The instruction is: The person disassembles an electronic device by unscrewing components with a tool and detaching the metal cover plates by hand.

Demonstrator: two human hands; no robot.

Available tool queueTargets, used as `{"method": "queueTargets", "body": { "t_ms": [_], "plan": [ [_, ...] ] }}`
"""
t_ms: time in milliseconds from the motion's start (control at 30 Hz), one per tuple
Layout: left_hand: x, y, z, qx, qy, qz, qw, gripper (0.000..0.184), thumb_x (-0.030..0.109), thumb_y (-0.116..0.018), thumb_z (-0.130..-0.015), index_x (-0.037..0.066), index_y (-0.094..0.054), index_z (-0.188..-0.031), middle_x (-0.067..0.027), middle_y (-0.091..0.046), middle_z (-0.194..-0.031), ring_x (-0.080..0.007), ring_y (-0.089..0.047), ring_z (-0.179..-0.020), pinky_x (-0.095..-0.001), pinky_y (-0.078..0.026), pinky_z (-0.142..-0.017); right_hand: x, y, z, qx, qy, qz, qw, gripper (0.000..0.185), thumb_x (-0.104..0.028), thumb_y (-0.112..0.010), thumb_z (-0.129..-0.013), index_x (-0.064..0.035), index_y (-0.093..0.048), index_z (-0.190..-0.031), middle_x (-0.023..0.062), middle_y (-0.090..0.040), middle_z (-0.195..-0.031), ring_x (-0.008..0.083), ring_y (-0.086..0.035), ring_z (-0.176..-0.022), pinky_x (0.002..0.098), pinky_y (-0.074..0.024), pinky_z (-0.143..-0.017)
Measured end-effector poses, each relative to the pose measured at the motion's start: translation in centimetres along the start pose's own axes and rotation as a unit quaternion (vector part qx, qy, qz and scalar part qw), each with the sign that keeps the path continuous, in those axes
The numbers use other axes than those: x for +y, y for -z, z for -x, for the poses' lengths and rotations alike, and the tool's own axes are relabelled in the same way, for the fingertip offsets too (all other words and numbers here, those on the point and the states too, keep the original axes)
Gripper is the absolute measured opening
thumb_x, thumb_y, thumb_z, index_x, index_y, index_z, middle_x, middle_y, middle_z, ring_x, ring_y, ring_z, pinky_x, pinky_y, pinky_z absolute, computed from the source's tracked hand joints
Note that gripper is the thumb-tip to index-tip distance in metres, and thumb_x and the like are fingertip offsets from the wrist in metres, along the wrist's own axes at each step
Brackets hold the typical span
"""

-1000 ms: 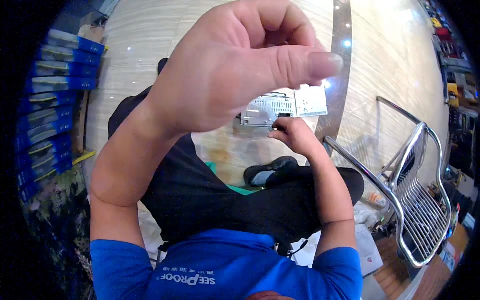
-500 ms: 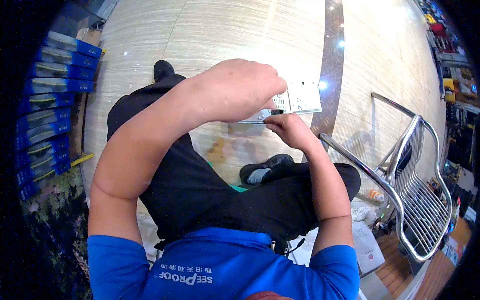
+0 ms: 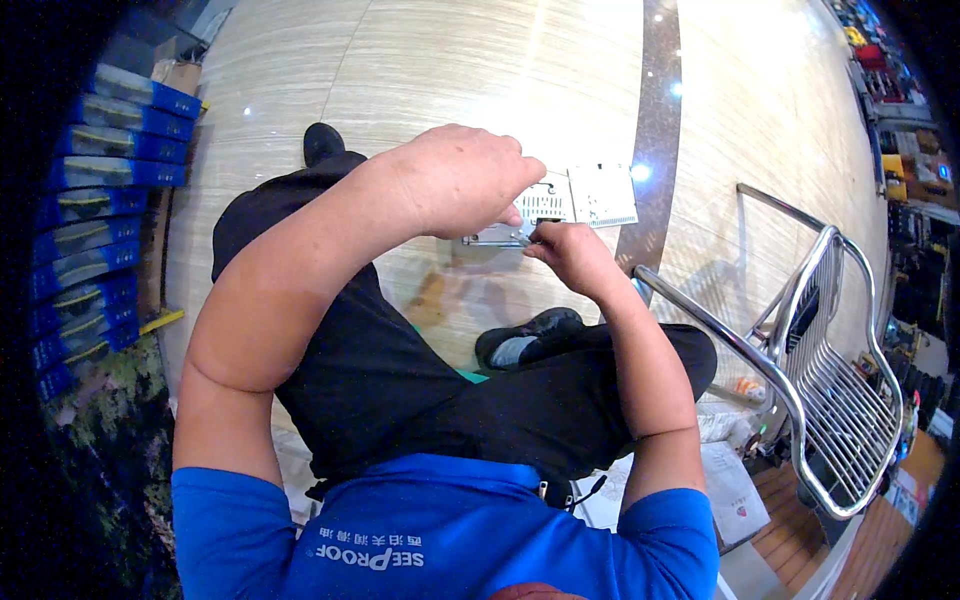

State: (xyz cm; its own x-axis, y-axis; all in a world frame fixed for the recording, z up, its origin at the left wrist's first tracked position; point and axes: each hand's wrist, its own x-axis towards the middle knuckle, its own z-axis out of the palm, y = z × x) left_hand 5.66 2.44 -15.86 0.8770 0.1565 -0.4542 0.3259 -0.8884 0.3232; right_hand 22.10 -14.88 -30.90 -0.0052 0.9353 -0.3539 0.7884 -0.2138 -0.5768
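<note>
left hand point(image 3: 470, 182) and right hand point(image 3: 575, 256) at slotted metal unit point(image 3: 546, 206).

left fingers curl, any hold hidden; right fingertips nearly meet at the unit's near edge, hold unclear. beneath: glossy, streaked floor point(image 3: 450, 60); alongside, flat white panel point(image 3: 603, 196); rightward, tubular chrome chair point(image 3: 716, 326).

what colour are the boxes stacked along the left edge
The stacked flat cardboard boxes are mostly blue, seen in the head view.

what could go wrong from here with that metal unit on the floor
The metal unit could slide on the shiny floor if pushed hard. The right hand might knock the white panel close beside it. The metal chair stands near the right forearm, which might bump it.
</note>
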Motion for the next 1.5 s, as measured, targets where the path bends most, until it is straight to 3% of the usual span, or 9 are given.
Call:
{"method": "queueTargets", "body": {
  "t_ms": [200, 467, 567, 833, 900, 967, 1067, 1333, 1500],
  "plan": [
    [-0.1, 0.0, 0.0, 0.004, 0.008, 0.012, 1.0, 0.052, 0.027, -0.073, -0.09, 0.008, -0.056, -0.135, -0.0149, -0.066, -0.119, -0.036, -0.064, -0.114, -0.0477, -0.052, -0.096, 0.9, -0.9, 0.0, 0.054, 0.121, -0.014, 0.991, 0.019, -0.014, -0.067, -0.095, -0.0059, -0.073, -0.11, 0.0188, -0.071, -0.088, 0.0373, -0.068, -0.082, 0.0441, -0.0537, -0.073],
    [-0.7, -0.8, 0.3, 0.088, -0.037, 0.002, 0.995, 0.037, 0.033, -0.072, -0.092, 0.004, -0.065, -0.114, -0.0175, -0.07, -0.105, -0.0341, -0.07, -0.104, -0.0461, -0.056, -0.088, 0.2, -0.7, -0.4, 0.001, 0.073, -0.1, 0.992, 0.016, -0.014, -0.065, -0.097, -0.0037, -0.072, -0.108, 0.0164, -0.07, -0.08, 0.0291, -0.067, -0.073, 0.0407, -0.0527, -0.07],
    [-0.3, 0.2, 0.4, 0.013, 0.004, 0.016, 1.0, 0.052, 0.027, -0.074, -0.088, 0.008, -0.058, -0.134, -0.0151, -0.066, -0.117, -0.0353, -0.064, -0.113, -0.048, -0.052, -0.096, -0.7, -0.3, -0.4, -0.007, 0.021, -0.103, 0.994, 0.016, -0.015, -0.066, -0.097, -0.0018, -0.07, -0.105, 0.0157, -0.069, -0.078, 0.0287, -0.066, -0.07, 0.0402, -0.0517, -0.068],
    [-0.4, 0.1, 0.4, 0.011, 0.003, 0.015, 1.0, 0.051, 0.027, -0.074, -0.088, 0.008, -0.057, -0.132, -0.015, -0.066, -0.117, -0.0353, -0.064, -0.113, -0.048, -0.052, -0.095, 0.5, -0.5, -0.7, -0.027, 0.012, -0.114, 0.993, 0.02, -0.019, -0.07, -0.095, -0.0011, -0.071, -0.104, 0.0149, -0.07, -0.08, 0.0267, -0.066, -0.07, 0.0393, -0.0524, -0.068],
    [-0.5, -0.1, 0.4, 0.013, 0.001, 0.013, 1.0, 0.05, 0.027, -0.074, -0.088, 0.008, -0.057, -0.132, -0.015, -0.066, -0.116, -0.0353, -0.064, -0.113, -0.048, -0.052, -0.095, 1.0, -0.9, -0.8, 0.053, 0.122, -0.081, 0.988, 0.019, -0.018, -0.068, -0.097, -0.0019, -0.072, -0.106, 0.0161, -0.071, -0.084, 0.0245, -0.066, -0.072, 0.0388, -0.053, -0.068],
    [-0.7, -0.6, 0.5, 0.068, -0.031, 0.004, 0.997, 0.037, 0.033, -0.072, -0.092, 0.004, -0.064, -0.114, -0.0176, -0.07, -0.106, -0.0332, -0.07, -0.105, -0.0454, -0.056, -0.088, 0.7, -0.7, -0.5, 0.019, 0.057, -0.125, 0.99, 0.019, -0.018, -0.067, -0.098, -0.0024, -0.072, -0.108, 0.0165, -0.071, -0.086, 0.0245, -0.065, -0.074, 0.0388, -0.0532, -0.07],
    [-0.4, -0.2, 0.2, 0.002, 0.002, 0.015, 1.0, 0.051, 0.027, -0.075, -0.087, 0.008, -0.058, -0.131, -0.0153, -0.066, -0.116, -0.0355, -0.065, -0.112, -0.0479, -0.052, -0.094, -0.5, 0.1, -0.3, -0.023, -0.019, -0.167, 0.986, 0.02, -0.018, -0.065, -0.099, -0.0033, -0.072, -0.111, 0.0169, -0.071, -0.088, 0.0257, -0.065, -0.075, 0.0388, -0.0534, -0.073],
    [-0.4, -0.2, 0.3, 0.014, -0.004, 0.013, 1.0, 0.051, 0.027, -0.076, -0.086, 0.008, -0.058, -0.131, -0.0149, -0.066, -0.116, -0.0359, -0.065, -0.111, -0.0482, -0.052, -0.093, 0.7, -1.2, -0.4, -0.012, 0.074, -0.133, 0.988, 0.024, -0.021, -0.071, -0.095, -0.0023, -0.07, -0.11, 0.018, -0.071, -0.089, 0.0304, -0.068, -0.078, 0.0403, -0.0528, -0.074],
    [-0.5, -0.2, 0.3, 0.021, -0.01, 0.014, 1.0, 0.051, 0.026, -0.076, -0.087, 0.008, -0.058, -0.131, -0.0143, -0.066, -0.115, -0.0357, -0.065, -0.111, -0.048, -0.052, -0.093, 0.0, -1.0, -0.3, -0.051, 0.009, -0.112, 0.992, 0.03, -0.022, -0.079, -0.088, -0.0025, -0.069, -0.108, 0.0172, -0.072, -0.087, 0.0304, -0.069, -0.078, 0.0409, -0.0535, -0.073]
  ]
}}
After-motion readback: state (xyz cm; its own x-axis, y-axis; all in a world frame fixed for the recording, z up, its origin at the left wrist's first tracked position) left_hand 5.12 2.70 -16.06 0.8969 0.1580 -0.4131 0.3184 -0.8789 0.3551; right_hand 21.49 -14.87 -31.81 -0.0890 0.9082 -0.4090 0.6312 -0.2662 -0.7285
